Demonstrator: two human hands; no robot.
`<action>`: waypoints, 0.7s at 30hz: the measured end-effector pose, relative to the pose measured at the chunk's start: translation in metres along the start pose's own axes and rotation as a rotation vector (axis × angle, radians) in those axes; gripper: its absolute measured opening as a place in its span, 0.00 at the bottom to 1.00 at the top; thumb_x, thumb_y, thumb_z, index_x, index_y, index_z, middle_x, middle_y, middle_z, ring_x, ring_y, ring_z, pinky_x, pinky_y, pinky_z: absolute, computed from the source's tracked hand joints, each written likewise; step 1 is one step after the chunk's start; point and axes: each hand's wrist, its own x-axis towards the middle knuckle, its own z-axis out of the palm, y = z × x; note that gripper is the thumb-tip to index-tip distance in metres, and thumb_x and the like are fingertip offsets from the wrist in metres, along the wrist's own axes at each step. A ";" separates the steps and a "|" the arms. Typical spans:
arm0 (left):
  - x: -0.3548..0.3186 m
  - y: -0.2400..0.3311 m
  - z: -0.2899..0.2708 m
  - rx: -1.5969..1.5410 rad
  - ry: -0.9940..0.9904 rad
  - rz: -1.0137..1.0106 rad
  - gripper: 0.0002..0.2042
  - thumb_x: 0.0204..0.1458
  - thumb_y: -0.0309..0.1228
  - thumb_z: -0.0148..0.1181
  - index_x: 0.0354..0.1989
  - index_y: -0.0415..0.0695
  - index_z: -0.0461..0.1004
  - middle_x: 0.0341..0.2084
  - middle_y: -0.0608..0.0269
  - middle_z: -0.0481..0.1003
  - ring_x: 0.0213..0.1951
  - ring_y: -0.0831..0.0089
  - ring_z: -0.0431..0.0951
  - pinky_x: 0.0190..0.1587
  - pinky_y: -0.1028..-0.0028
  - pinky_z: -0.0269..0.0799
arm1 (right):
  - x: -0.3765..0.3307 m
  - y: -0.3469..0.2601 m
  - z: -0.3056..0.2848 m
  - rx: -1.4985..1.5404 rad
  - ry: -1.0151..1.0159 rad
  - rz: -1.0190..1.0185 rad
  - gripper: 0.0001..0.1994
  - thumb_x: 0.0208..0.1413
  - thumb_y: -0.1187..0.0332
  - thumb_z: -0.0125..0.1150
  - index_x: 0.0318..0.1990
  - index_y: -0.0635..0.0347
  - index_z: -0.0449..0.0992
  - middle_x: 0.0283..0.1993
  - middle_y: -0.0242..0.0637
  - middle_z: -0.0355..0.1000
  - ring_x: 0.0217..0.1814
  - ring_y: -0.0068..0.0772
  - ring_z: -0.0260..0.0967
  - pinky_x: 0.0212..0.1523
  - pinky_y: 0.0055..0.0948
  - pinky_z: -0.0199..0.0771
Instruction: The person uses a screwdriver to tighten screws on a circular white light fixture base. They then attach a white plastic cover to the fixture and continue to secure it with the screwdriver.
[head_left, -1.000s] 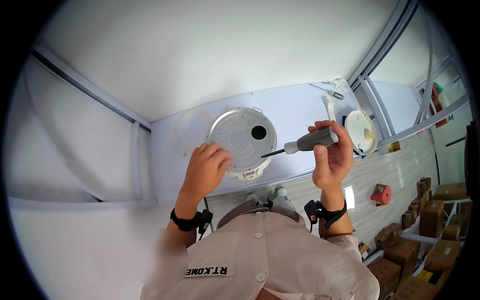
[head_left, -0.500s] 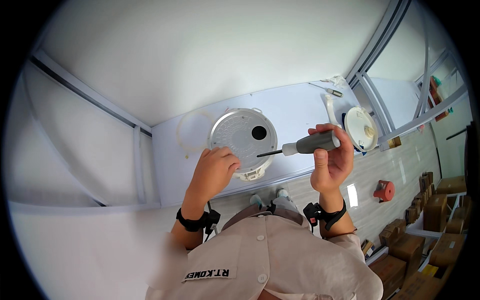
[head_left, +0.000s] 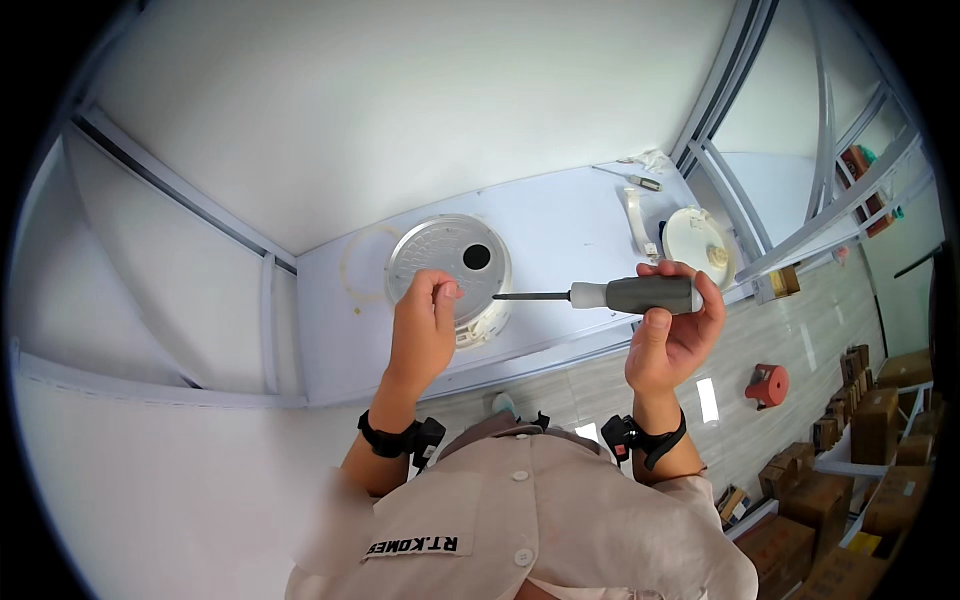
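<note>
While the right hand [head_left: 672, 335] grips a grey-handled screwdriver [head_left: 600, 296], its tip hangs free between both hands, engaging nothing. Left hand [head_left: 425, 330] fingers pinch together at the round metal housing [head_left: 450, 262], just beyond them on the white shelf [head_left: 560, 220]; any fastening looks unfinished.

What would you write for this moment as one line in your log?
left hand: fingers pinched on round metal unit | right hand: grips screwdriver, tip toward unit, not touching | unit on white shelf
</note>
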 end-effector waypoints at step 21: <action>-0.098 0.083 0.128 -0.416 -0.574 -0.224 0.09 0.74 0.29 0.52 0.48 0.36 0.77 0.36 0.64 0.79 0.37 0.78 0.77 0.45 0.74 0.77 | -0.026 -0.104 -0.155 -0.104 0.043 0.032 0.28 0.70 0.69 0.65 0.72 0.59 0.60 0.65 0.54 0.68 0.64 0.49 0.75 0.66 0.53 0.78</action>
